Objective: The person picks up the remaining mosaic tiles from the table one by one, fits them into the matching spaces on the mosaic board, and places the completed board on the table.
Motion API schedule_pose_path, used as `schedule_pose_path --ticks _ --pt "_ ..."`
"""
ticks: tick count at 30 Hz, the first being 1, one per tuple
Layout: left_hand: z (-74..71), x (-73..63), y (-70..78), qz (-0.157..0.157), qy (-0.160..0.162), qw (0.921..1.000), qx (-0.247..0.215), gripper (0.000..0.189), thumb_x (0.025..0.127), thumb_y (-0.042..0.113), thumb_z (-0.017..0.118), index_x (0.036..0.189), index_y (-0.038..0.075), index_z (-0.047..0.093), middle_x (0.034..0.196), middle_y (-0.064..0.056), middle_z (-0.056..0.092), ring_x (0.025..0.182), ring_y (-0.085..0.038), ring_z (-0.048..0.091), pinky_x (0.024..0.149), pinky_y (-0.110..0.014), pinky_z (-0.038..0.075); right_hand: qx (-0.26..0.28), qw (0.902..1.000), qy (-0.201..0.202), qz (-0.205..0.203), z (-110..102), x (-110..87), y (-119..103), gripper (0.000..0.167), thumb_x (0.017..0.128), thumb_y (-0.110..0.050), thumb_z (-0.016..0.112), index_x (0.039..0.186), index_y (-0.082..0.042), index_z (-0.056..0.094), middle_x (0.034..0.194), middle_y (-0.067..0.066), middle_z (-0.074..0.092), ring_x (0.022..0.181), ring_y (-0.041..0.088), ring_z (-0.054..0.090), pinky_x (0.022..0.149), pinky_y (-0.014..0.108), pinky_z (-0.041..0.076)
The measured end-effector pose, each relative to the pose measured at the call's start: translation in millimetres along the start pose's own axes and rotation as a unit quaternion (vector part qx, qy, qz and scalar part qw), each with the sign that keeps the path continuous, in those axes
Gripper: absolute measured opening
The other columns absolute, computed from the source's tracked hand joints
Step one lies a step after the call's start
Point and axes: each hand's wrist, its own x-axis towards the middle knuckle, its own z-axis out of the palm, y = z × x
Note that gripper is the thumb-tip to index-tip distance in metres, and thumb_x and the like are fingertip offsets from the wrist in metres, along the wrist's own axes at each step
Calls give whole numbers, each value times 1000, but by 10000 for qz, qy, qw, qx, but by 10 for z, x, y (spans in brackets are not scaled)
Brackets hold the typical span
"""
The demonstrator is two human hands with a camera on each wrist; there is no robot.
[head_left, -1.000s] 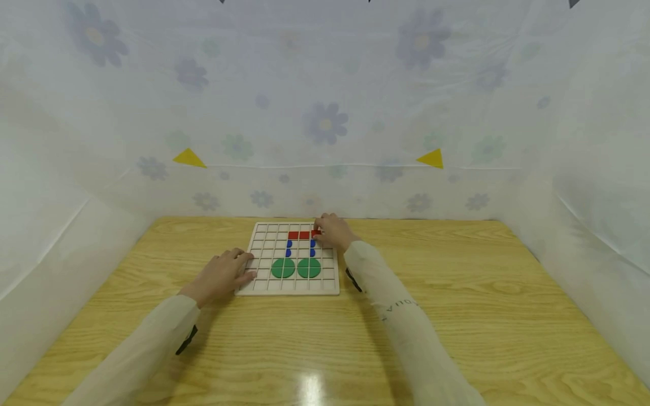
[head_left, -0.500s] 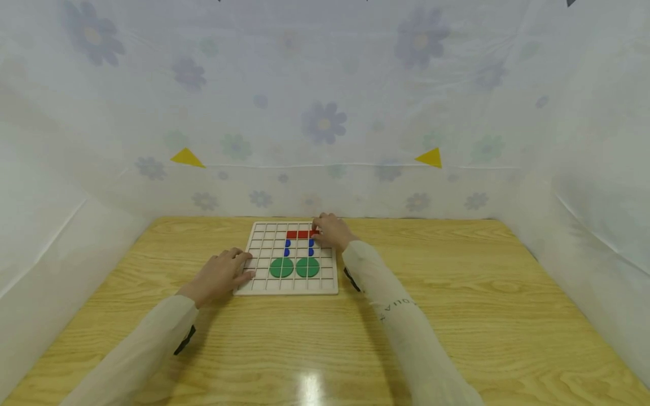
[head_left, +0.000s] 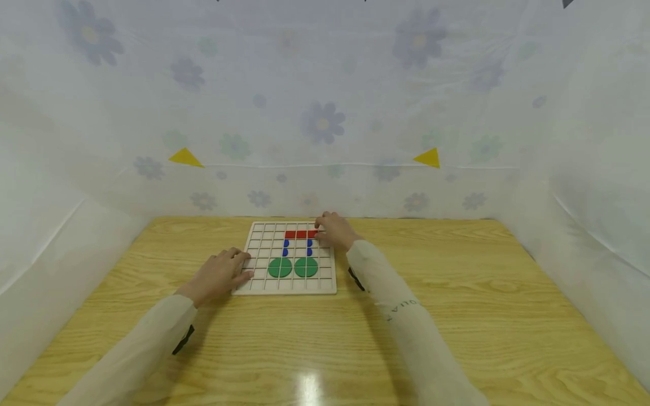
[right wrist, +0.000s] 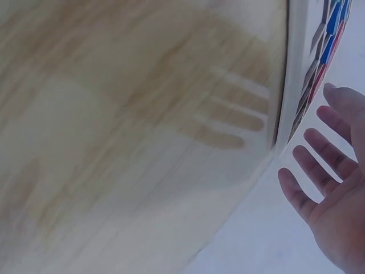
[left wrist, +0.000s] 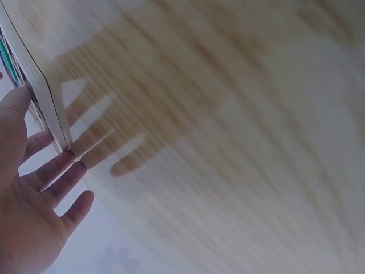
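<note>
A cream square grid board point(head_left: 244, 288) lies flat on the table. Red square pieces point(head_left: 297, 234) form a row in its upper part, above two columns of blue half-round pieces point(head_left: 286, 252) and two green circles point(head_left: 280, 268), each made of segments. My left hand point(head_left: 215, 275) rests at the board's left edge; the left wrist view shows the fingertips against the side, fingers fairly straight. Over the upper right corner is my right hand point(head_left: 337, 230), its fingertips just beside the right end of the red row. In the right wrist view that hand point(right wrist: 336, 177) has its fingers spread, with nothing held.
The wood-grain table point(head_left: 447, 316) extends to both sides of the board and toward me. A white flower-print sheet point(head_left: 325, 186) stands right behind the board, bearing two yellow triangles point(head_left: 427, 158). White sheets also flank the table.
My right hand pressed or held the rightmost red square, which has settled level with the row. The fingers have since drawn off slightly to the right. My left hand stays at the board's edge.
</note>
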Motion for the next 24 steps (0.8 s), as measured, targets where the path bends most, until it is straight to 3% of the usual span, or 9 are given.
schedule_pose_path --ticks 12,19,24 --pt "-32 9 12 -71 -128 9999 -81 47 91 37 54 124 4 53 122 -20 54 111 -39 51 86 -58 42 146 9998 129 -39 -112 -232 181 28 90 -23 58 113 -6 60 117 12 52 108 29 48 87 42 46" --pt "-19 8 -9 -110 -140 9998 -106 47 91 38 54 125 4 52 123 -20 53 111 -40 52 86 -58 42 236 9997 15 -45 -190 -500 382 31 90 -21 58 115 -3 58 117 16 52 107 32 50 90 45 45" --pt "-28 13 -28 -112 -131 9998 -74 50 91 38 54 125 3 51 123 -21 53 109 -41 52 86 -57 43 213 9997 71 57 -201 -723 597 32 90 -23 59 115 -3 58 117 15 52 104 31 51 84 43 46"
